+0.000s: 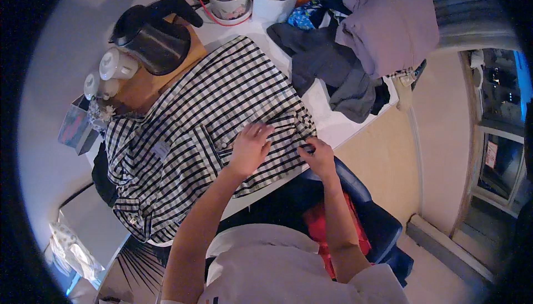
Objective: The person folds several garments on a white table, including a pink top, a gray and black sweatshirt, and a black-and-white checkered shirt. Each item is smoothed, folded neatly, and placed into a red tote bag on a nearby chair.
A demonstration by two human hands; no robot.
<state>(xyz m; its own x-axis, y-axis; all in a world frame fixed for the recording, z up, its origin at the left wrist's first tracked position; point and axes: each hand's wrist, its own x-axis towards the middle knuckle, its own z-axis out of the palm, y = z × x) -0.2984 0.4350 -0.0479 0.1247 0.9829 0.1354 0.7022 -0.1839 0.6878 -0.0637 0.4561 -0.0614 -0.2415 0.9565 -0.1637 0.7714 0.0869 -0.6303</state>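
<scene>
A black-and-white checked shirt lies spread across the white table in front of me. One sleeve and its buttoned cuff reach the table's near left edge. My left hand rests palm down on the shirt, beside its buttoned placket, and its fingertips are blurred. At the shirt's right edge is my right hand, thumb and fingers curled at the cloth; whether they pinch it is not clear. A pale label shows inside the collar area.
A black electric kettle stands on a wooden board beyond the shirt, near white lidded cups. Dark grey clothing and a folded mauve garment lie at the far right. A dark blue chair sits below the table edge.
</scene>
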